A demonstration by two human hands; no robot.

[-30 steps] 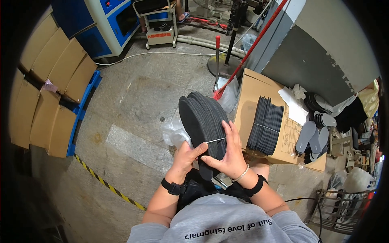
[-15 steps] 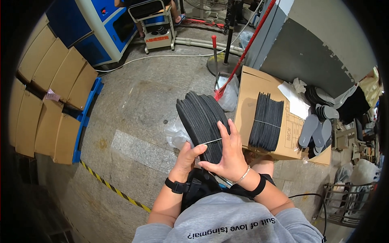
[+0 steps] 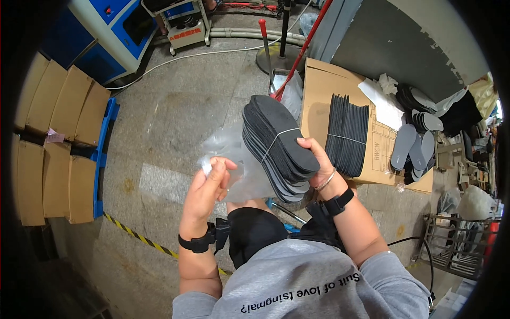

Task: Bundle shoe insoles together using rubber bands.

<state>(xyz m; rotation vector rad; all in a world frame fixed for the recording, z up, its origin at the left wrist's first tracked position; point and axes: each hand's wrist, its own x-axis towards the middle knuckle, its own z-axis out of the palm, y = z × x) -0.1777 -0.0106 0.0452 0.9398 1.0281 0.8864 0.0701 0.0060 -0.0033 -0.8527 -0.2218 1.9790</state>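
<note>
Currently the bundle of dark insoles (image 3: 279, 146) sits in your right hand (image 3: 317, 162), raised above your lap and the concrete floor (image 3: 175, 111). A thin pale band crosses the middle of the stack. Your fingers wrap its right edge near that band, with the thumb on the top sole.

Handling, judged: the soles look thin, flexible and foam-like, so the stack is probably light but floppy at the ends. The layers fan out at the lower edge, which suggests they slide on one another. Hold at the band, where they are pinched together; a grip at the toe or heel would likely let them splay.

Your left hand (image 3: 208, 186) is closed, fingertips pinching the edge of a clear plastic bag (image 3: 234, 159). The bag hangs limp and crinkled, just left of the bundle and partly behind it. It looks slick and thin.

Further right, a cardboard box (image 3: 324, 90) carries a second tied stack of soles (image 3: 346, 135). Loose grey soles (image 3: 414, 146) lie beyond it. Stacked cartons (image 3: 48, 133) stand at far left.
</note>
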